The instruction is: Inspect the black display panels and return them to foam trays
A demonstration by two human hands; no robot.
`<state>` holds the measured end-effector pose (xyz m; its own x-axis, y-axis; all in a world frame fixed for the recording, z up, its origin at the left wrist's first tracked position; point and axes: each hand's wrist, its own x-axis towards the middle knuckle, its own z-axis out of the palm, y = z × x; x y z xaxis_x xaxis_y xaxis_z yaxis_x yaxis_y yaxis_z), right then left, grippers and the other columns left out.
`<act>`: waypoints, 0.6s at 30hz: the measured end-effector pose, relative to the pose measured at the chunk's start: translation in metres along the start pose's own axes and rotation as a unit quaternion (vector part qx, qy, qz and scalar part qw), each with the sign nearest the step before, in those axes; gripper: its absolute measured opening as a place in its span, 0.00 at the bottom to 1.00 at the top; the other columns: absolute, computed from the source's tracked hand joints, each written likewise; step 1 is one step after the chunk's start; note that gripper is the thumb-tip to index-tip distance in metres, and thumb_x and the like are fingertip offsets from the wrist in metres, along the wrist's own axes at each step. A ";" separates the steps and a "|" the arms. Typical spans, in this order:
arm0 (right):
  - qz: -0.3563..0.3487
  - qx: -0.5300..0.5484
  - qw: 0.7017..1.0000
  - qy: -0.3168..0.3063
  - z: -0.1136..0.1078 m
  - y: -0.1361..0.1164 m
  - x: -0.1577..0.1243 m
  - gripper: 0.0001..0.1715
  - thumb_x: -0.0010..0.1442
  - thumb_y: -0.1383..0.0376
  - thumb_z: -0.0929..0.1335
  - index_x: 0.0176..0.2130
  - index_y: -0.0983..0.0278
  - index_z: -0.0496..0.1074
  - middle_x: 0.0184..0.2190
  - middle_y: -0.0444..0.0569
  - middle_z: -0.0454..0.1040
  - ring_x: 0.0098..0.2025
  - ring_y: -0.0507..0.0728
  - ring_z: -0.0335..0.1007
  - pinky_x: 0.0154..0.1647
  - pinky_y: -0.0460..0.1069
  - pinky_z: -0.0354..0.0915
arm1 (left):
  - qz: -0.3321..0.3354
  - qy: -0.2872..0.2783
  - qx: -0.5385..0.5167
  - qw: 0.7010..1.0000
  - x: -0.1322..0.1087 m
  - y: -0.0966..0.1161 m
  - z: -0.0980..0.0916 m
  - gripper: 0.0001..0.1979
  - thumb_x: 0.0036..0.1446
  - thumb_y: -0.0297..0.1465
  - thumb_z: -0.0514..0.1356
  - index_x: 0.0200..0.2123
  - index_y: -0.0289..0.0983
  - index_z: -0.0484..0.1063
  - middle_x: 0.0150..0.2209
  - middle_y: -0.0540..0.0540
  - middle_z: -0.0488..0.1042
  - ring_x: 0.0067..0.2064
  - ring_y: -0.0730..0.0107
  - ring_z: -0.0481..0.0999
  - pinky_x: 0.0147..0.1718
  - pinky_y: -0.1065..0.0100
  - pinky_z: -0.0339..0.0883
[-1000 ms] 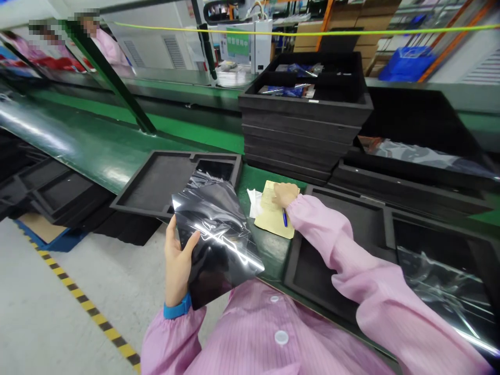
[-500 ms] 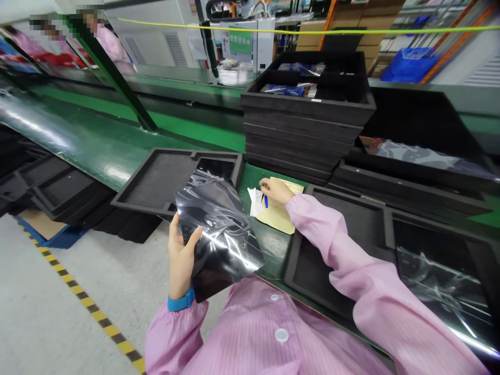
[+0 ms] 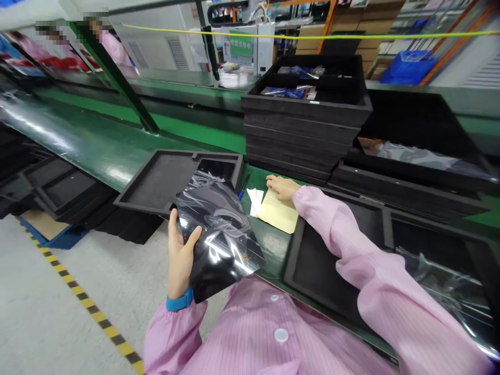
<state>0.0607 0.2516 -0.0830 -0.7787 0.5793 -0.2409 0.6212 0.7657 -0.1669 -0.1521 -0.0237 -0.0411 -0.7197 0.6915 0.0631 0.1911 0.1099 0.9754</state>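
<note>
Green worktop beside a conveyor; foam trays on both sides, tray stack behind.

Step in hand, as judged: handling of one bagged flat part, with paperwork alongside.

1. Left hand: closed on bag, thumb across the glossy face, fingers hidden behind. Holds the bag by its left edge, tilted, clear of the worktop's near edge and above the lap, partly overlapping the view of the left tray.
2. Right hand: open and flat, fingers extended, resting on the far corner of the yellow note. Grips nothing.
3. Pen: loose on the worktop, just left of the white slips, apart from both hands.
4. Right tray: under the right forearm, near pocket bare.

Next move, as judged: calls for a firmer hold on the bag, since slick film held at one edge can slide; second hand free to support the opposite edge.
</note>
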 end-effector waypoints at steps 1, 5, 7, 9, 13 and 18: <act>-0.006 -0.003 1.000 -0.006 -0.002 0.003 0.002 0.21 0.65 0.58 0.66 0.53 0.67 0.66 0.52 0.54 0.66 0.50 0.58 0.66 0.50 0.57 0.68 | 0.012 -0.004 0.001 1.000 0.000 0.001 0.000 0.39 0.55 0.33 0.64 0.67 0.43 0.51 0.71 0.48 0.47 0.71 0.65 0.44 0.68 0.65 0.40; -0.017 -0.010 1.000 -0.023 -0.005 0.010 0.006 0.21 0.66 0.58 0.66 0.54 0.66 0.65 0.50 0.53 0.67 0.48 0.57 0.68 0.49 0.56 0.69 | 0.048 -0.023 -0.003 0.999 -0.001 0.002 -0.001 0.28 0.56 0.33 0.62 0.61 0.44 0.64 0.66 0.48 0.61 0.68 0.63 0.55 0.67 0.63 0.46; -0.014 -0.013 1.000 -0.019 -0.005 0.012 0.006 0.20 0.65 0.58 0.66 0.53 0.67 0.66 0.51 0.53 0.67 0.49 0.57 0.67 0.50 0.57 0.69 | 0.037 -0.029 -0.003 0.999 -0.002 0.002 -0.001 0.23 0.57 0.34 0.62 0.56 0.43 0.69 0.61 0.47 0.67 0.64 0.60 0.62 0.65 0.60 0.51; -0.009 -0.012 1.000 -0.012 -0.005 0.011 0.007 0.20 0.65 0.58 0.66 0.52 0.67 0.67 0.52 0.54 0.66 0.50 0.58 0.66 0.50 0.57 0.68 | 0.023 -0.029 -0.006 0.999 -0.002 0.002 -0.002 0.21 0.56 0.36 0.62 0.54 0.42 0.71 0.58 0.46 0.71 0.62 0.58 0.66 0.63 0.59 0.55; 0.001 0.029 1.000 0.007 -0.005 0.009 0.012 0.19 0.65 0.58 0.67 0.51 0.68 0.67 0.48 0.53 0.68 0.47 0.56 0.68 0.48 0.55 0.70 | 0.004 -0.024 -0.023 0.999 -0.003 0.005 -0.002 0.20 0.54 0.36 0.63 0.51 0.40 0.73 0.55 0.45 0.74 0.57 0.59 0.70 0.59 0.60 0.60; -0.046 0.152 0.979 0.127 -0.031 0.009 -0.001 0.17 0.65 0.56 0.66 0.41 0.69 0.69 0.39 0.49 0.70 0.39 0.53 0.68 0.42 0.52 0.69 | -0.014 -0.034 -0.002 0.999 -0.003 0.011 -0.001 0.18 0.54 0.38 0.62 0.47 0.39 0.76 0.52 0.44 0.77 0.56 0.59 0.72 0.58 0.60 0.61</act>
<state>0.0646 0.2666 -0.0546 -0.8052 0.5924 0.0264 0.5154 0.7211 -0.4630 -0.1489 -0.0253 -0.0304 -0.6779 0.7349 0.0216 0.1692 0.1273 0.9773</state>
